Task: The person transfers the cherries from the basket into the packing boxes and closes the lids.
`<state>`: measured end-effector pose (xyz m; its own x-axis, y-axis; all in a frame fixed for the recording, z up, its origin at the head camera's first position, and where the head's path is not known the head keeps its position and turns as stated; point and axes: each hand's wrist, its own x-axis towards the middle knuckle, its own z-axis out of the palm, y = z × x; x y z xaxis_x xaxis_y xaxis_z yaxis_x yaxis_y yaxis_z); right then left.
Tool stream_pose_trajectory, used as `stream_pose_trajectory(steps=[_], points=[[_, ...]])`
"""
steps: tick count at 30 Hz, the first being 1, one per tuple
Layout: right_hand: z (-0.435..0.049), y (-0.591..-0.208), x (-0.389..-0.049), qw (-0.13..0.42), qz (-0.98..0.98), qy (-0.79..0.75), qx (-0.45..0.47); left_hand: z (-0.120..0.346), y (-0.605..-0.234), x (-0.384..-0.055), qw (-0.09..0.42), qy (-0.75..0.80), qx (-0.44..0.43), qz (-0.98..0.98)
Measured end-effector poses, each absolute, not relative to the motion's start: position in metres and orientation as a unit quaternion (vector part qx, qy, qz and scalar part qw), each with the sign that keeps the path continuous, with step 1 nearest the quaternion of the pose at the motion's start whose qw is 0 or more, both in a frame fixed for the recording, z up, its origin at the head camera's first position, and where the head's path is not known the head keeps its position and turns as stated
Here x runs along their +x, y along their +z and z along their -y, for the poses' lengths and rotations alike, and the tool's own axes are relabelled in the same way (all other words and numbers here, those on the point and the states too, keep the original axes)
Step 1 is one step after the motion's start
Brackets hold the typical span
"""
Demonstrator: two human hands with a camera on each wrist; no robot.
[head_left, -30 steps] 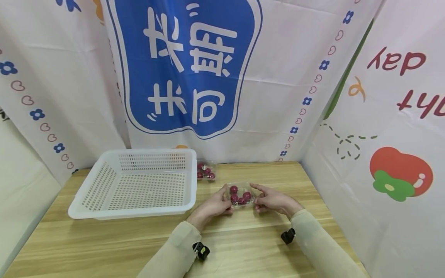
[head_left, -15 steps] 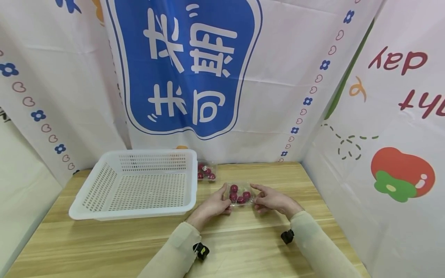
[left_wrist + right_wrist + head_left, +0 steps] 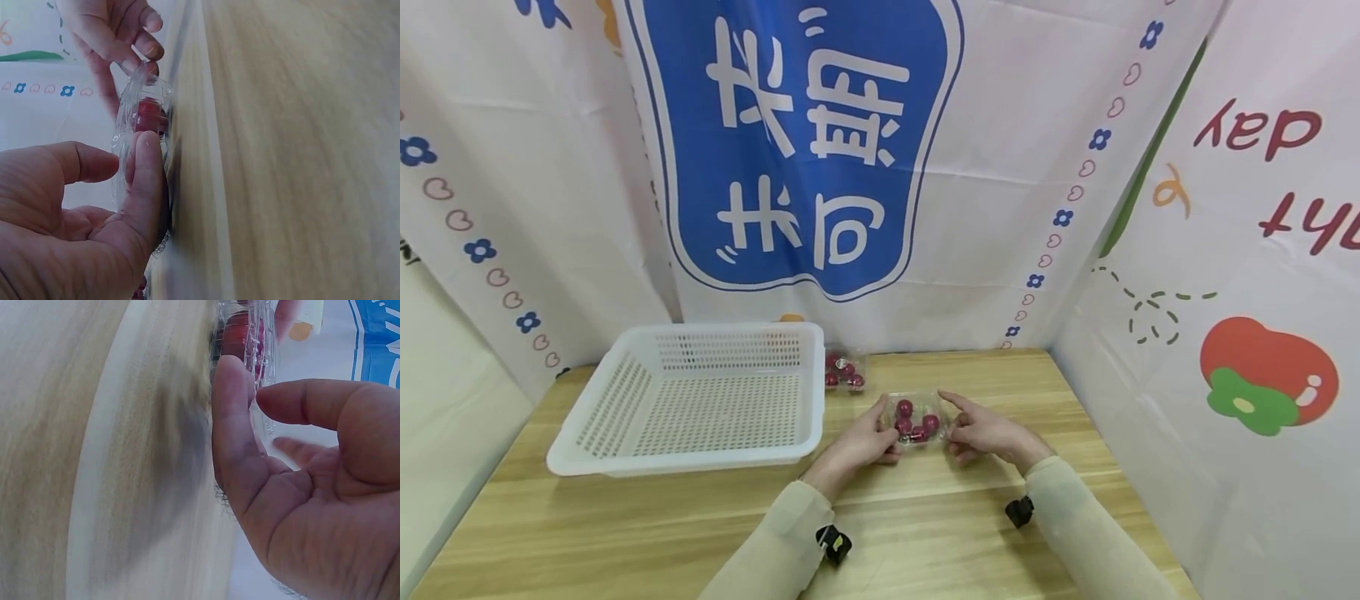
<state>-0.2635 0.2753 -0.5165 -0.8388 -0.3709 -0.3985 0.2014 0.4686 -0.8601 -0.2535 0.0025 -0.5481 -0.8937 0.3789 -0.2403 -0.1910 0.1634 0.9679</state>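
Observation:
A small clear plastic box (image 3: 916,419) with several round, dark red fruits (image 3: 930,423) inside lies low over the wooden table, between both hands. My left hand (image 3: 868,437) holds its left side, the fingers and thumb bent at the wall and lid edge. On the opposite side my right hand (image 3: 988,432) grips the wall, its index finger reaching along toward the far corner. In the left wrist view, red fruit (image 3: 149,115) shows through the clear wall beyond a fingertip. The right wrist view has the thumb and a finger (image 3: 232,394) at the box's edge.
A white perforated plastic basket (image 3: 808,446) stands on the left of the wooden table (image 3: 925,533). Just behind its right side sits a second clear box of red fruits (image 3: 847,372). Printed white curtains (image 3: 985,233) enclose the table at the back and sides.
Both hands stay at the sides of the box, which shifts only slightly. The fruits inside have moved a little to the left. The basket and second box stay put.

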Motion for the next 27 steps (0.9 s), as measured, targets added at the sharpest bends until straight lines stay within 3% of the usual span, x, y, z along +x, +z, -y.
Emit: stream_pose_trajectory(steps=[27], points=[[-0.274,-0.517,-0.266,0.275,-0.830,-0.479,-0.080,0.000,-0.537,-0.247,0.259,0.624,0.070,-0.734]])
